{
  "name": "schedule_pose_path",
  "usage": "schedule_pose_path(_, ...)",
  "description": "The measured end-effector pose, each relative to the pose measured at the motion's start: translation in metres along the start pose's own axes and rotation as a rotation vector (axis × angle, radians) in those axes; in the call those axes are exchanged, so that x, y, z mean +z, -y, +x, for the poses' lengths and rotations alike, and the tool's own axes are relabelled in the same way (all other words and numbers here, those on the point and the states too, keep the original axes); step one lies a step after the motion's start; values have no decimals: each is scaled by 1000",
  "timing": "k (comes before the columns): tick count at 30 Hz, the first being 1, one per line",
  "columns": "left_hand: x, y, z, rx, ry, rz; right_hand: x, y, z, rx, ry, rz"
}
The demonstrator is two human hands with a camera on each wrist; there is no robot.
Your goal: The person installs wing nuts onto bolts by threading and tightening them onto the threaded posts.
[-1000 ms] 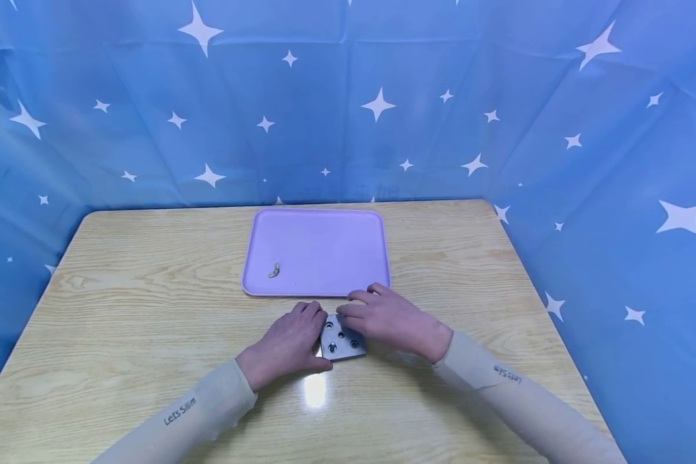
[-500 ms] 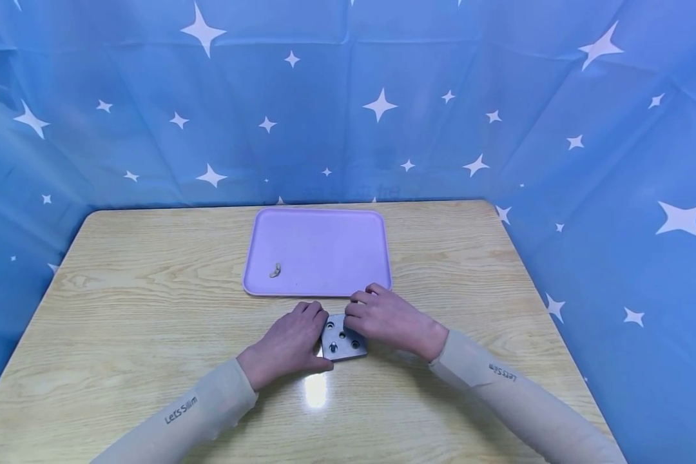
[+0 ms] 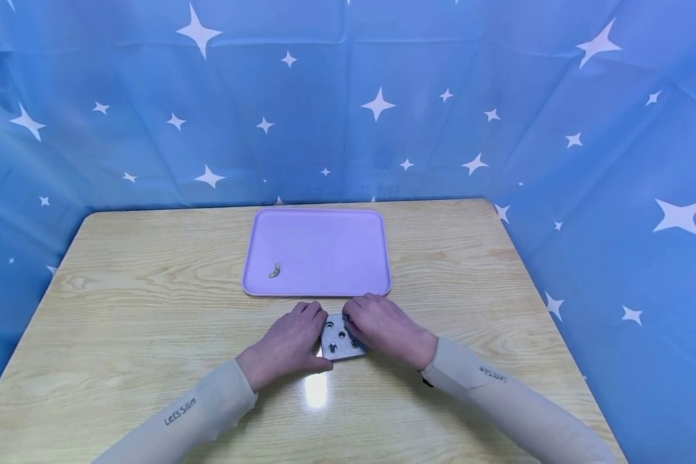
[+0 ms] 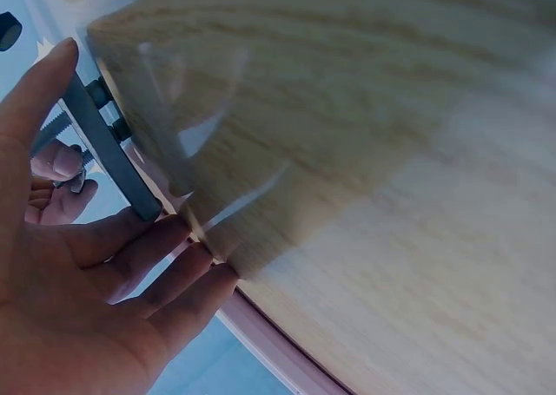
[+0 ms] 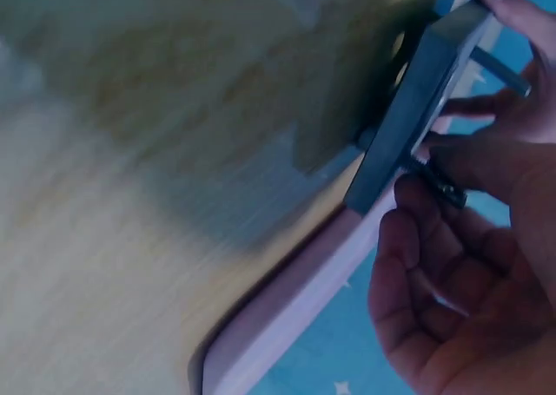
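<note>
A grey metal plate [image 3: 335, 335] with several holes lies on the table close in front of the tray. My left hand [image 3: 290, 341] grips its left side, thumb at the near edge and fingers at the far one. One threaded bolt [image 5: 501, 69] sticks up from the plate near the left hand. At the far right corner my right hand [image 3: 385, 328] pinches a second bolt [image 5: 447, 191] between thumb and fingertips. Dark bolt heads [image 4: 120, 130] show under the plate in the left wrist view. The right fingers hide that corner from the head view.
A purple tray [image 3: 325, 238] sits behind the plate. In its left part lies a small brass-coloured piece [image 3: 274, 270]. The wooden table [image 3: 151, 290] reaches back to a blue curtain [image 3: 325, 129] with white stars.
My right hand has drawn slightly toward me and down, its raised fingers now closing over the plate's far right corner. The left hand and plate stay where they were.
</note>
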State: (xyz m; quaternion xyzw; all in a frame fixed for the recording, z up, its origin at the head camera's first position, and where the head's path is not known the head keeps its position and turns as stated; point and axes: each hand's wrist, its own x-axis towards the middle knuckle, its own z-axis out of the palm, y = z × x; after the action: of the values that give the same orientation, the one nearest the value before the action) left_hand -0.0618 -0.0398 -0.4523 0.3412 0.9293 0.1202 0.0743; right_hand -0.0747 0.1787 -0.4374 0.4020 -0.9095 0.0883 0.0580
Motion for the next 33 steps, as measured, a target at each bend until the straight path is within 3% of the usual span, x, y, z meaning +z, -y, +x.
schedule_pose_path(4,1,0,0,-4,-3,-1,-1,1,0,50,45,33)
schedule_pose_path(7,2,1,-1,3,-14,5,-8,-3,0,40,113,13)
schedule_pose_path(12,2,1,-2,8,-25,14,-23,-14,-1,-135,209,-63)
schedule_pose_path(15,2,1,-2,2,-17,8,-25,-18,-2,-254,208,-142)
schedule_pose_path(19,1,1,-2,-1,-8,0,-23,-20,-3,-315,166,-192)
schedule_pose_path(25,0,0,-2,-1,-7,-4,-20,-19,0,-301,128,-224)
schedule_pose_path(30,0,0,-1,-4,-6,-9,-15,-12,1,-245,95,-215)
schedule_pose_path(33,0,1,-1,-5,-5,-15,-11,-7,2,-181,60,-153)
